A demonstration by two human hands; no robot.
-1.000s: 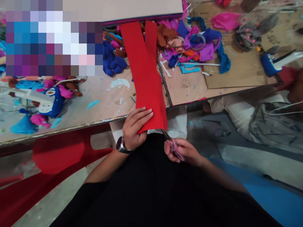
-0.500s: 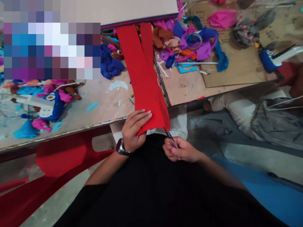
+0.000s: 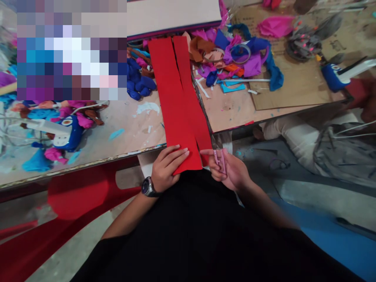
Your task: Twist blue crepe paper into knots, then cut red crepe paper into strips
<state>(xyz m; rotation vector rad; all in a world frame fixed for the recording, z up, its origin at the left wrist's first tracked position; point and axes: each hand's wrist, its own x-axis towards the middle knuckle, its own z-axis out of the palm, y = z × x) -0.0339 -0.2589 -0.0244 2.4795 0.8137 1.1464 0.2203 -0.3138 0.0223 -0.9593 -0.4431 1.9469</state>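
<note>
A long red sheet (image 3: 179, 113), thin like cloth or crepe paper, runs from the table down over its near edge. One slit opens at its far end and another at its near end, leaving a narrow strip (image 3: 204, 145) on the right. My left hand (image 3: 167, 166), wearing a watch, holds the near left corner, fingers stretched over the top and thumb hidden. Beside the near slit, my right hand (image 3: 227, 166) is closed around scissors with pink handles (image 3: 220, 161). Its index finger points left at the narrow strip. The scissor blades are hidden.
Coloured scraps and rings (image 3: 241, 55) lie beyond the sheet, near cardboard (image 3: 282, 92). Blue-and-white devices (image 3: 66, 133) with cords stand left; another (image 3: 336, 76) stands right. A pale box (image 3: 173, 17) is at the back. A red chair (image 3: 78, 192) and a person's leg (image 3: 282, 131) flank me.
My right hand has moved up and slightly right, and the scissor blades no longer show at the sheet's edge. The near slit shows longer and wider. My left hand stays on the corner.
</note>
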